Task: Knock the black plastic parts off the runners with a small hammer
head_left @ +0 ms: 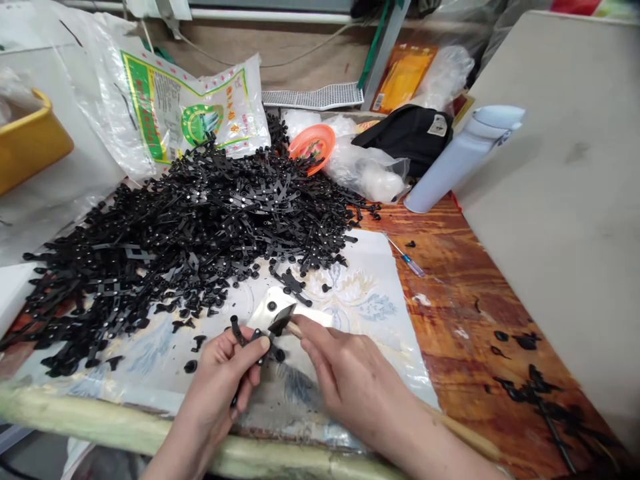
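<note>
My left hand [227,373] is closed on a black plastic linkage part [257,337], its jointed arms and round ends sticking out between thumb and fingers. My right hand [350,373] grips a small knife [283,320] with a dark pointed blade and a pale wooden handle, mostly hidden in the fist. The blade lies against or just beside the linkage; I cannot tell whether it touches. Beneath both hands is a shiny pale card [320,316] with a black round piece [271,306] on it. A large heap of similar black linkages [225,207] spreads just beyond.
A patterned plastic sheet [360,293] covers part of the wooden table [450,293]. At right lie a screwdriver [413,265] and black scraps [535,387]. Behind are an orange plate [314,148], a black pouch [407,137], a pale blue bottle [457,163] and a printed sack [200,107].
</note>
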`<state>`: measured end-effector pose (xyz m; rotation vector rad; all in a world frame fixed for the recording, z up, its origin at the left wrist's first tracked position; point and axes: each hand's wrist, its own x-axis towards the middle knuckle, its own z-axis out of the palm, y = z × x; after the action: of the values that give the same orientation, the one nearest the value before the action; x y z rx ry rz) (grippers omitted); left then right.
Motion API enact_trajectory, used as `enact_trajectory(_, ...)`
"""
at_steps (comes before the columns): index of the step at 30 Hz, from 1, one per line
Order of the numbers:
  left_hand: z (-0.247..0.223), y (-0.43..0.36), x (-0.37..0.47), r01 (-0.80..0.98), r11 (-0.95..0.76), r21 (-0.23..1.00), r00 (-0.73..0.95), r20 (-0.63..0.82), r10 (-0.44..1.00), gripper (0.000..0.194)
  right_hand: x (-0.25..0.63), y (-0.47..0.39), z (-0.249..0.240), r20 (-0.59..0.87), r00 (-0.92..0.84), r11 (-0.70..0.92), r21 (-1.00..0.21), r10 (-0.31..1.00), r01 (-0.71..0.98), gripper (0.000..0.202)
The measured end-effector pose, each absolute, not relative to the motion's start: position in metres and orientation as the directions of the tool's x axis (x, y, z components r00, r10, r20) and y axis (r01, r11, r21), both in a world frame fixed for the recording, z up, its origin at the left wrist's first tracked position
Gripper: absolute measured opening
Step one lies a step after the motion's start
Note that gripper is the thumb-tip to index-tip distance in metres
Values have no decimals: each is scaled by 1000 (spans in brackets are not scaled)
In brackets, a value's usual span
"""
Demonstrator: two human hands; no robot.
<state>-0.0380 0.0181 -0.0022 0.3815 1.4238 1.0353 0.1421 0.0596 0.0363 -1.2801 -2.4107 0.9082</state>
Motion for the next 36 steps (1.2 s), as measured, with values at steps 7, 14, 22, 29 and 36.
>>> enact_trajectory(7, -5, 18, -41, -342, 539, 770, -175, -616, 768, 33, 144, 56, 37, 15, -561, 432, -654, 828, 620, 39)
enact_trajectory(14, -3, 20, -42, -311, 561, 767, -196, -630, 752, 33, 144, 71, 35, -46, -509, 304, -754, 860, 583, 30)
enact_trajectory(22, 22, 20, -38, -107, 636, 764, 7, -639, 769, 25, 120, 108, 38, -253, -502, 13, -885, 827, 466, 21)
enact_trajectory(29, 32, -2, -40, -234, 545, 805, -26, -565, 824, 30, 121, 105, 42, -450, -632, -455, -874, 631, 169, 20)
enact_trajectory(36, 8, -21, -6, -527, 292, 798, -262, -479, 838, 32, 130, 88, 42, -483, -494, -491, -862, 723, 126, 26)
